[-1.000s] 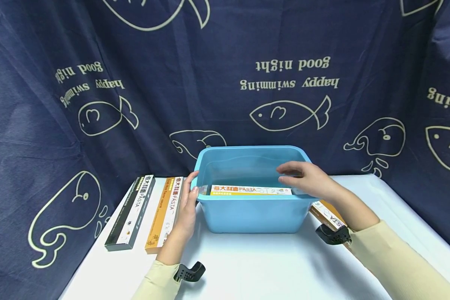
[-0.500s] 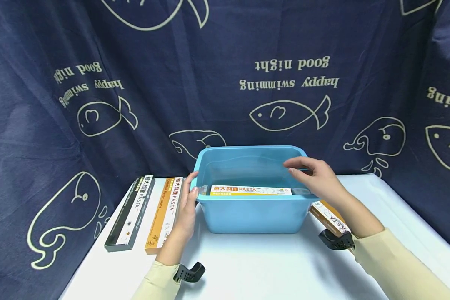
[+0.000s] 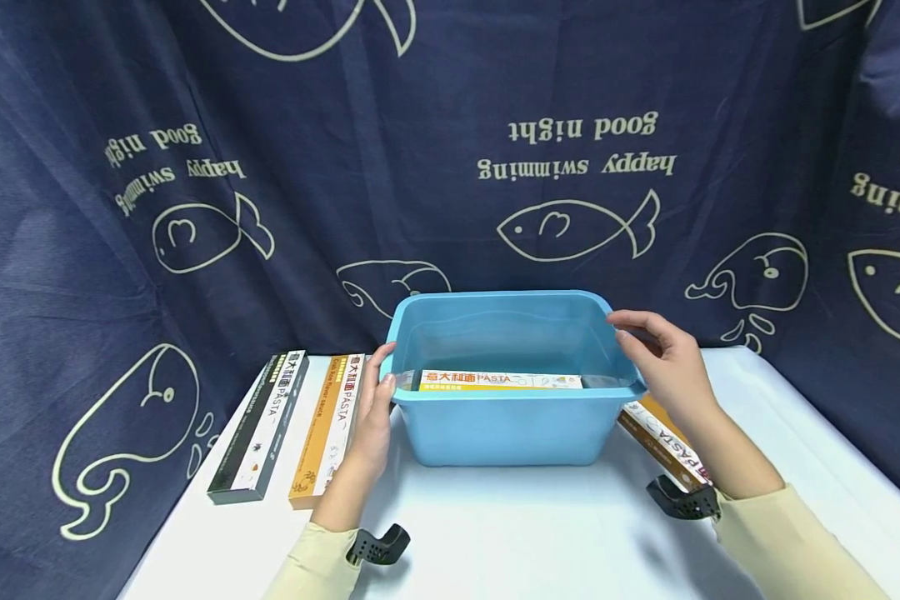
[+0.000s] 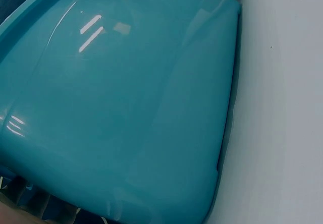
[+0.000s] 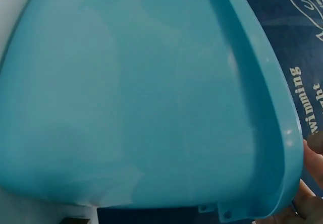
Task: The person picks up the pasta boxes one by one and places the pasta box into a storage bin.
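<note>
A light-blue plastic bin (image 3: 502,429) stands on the white table, and a white-and-yellow pasta box (image 3: 498,380) shows at its front inside. My left hand (image 3: 372,417) holds the bin's left rim, thumb toward the front and fingers farther back. At the right rim is my right hand (image 3: 671,367), its fingers loosely bent and their tips at the edge. The right wrist view shows those fingers (image 5: 314,161) beside the rim (image 5: 280,98), partly cut off by the frame. In the left wrist view, the bin's side (image 4: 121,103) fills most of the picture.
Left of the bin lie a black-and-white pasta box (image 3: 258,429) and an orange-and-white pasta box (image 3: 328,429). A brown-and-white pasta box (image 3: 663,446) lies at the right, partly under my right forearm. A dark blue fish-print curtain (image 3: 420,167) hangs behind the table.
My right hand has moved right from above the bin's inside to its right rim. My left hand stays at the left rim, and the bin has not visibly moved.
</note>
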`<state>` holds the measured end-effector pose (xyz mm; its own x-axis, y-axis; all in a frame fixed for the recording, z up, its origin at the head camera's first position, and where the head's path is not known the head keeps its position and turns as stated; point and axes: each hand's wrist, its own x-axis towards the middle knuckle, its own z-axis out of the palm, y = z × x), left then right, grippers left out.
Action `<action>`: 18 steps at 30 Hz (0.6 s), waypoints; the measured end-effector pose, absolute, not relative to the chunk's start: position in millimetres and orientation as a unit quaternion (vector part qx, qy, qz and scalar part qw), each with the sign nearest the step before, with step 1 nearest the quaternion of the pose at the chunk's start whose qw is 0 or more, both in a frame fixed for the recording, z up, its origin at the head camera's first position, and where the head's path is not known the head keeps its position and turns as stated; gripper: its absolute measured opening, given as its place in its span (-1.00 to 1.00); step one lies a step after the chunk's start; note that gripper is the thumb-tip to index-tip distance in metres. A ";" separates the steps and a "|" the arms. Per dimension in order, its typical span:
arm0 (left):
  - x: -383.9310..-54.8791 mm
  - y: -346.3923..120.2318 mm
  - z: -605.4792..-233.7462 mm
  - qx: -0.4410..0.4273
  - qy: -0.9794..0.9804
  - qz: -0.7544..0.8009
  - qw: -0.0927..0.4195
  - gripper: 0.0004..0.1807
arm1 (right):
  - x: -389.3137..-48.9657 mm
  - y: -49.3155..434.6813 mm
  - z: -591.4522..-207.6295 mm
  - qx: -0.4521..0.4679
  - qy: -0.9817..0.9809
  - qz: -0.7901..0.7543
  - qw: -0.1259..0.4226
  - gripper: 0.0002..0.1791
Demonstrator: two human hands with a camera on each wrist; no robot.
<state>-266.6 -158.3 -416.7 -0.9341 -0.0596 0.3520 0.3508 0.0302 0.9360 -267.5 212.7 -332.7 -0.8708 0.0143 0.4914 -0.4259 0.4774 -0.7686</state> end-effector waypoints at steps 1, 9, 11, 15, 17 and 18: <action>-266.5 -158.3 -416.7 -0.103 -0.703 -0.688 0.149 -0.45 | -267.4 213.7 -334.5 0.117 -0.827 0.499 0.231 -0.65; -266.1 -158.4 -417.0 -0.104 -0.704 -0.686 0.152 -0.45 | -265.8 221.6 -349.3 0.059 -0.814 0.511 0.269 -0.63; -265.9 -158.3 -417.0 -0.106 -0.704 -0.686 0.152 -0.45 | -264.7 224.0 -354.5 0.051 -0.812 0.514 0.273 -0.62; -265.9 -158.4 -416.8 -0.110 -0.702 -0.688 0.148 -0.45 | -262.8 229.0 -364.1 0.040 -0.808 0.518 0.278 -0.59; -265.9 -158.1 -416.5 -0.108 -0.702 -0.689 0.147 -0.45 | -260.9 232.2 -367.7 0.029 -0.814 0.512 0.273 -0.56; -265.9 -158.1 -416.4 -0.108 -0.702 -0.689 0.146 -0.45 | -260.0 234.1 -369.3 0.024 -0.818 0.509 0.268 -0.56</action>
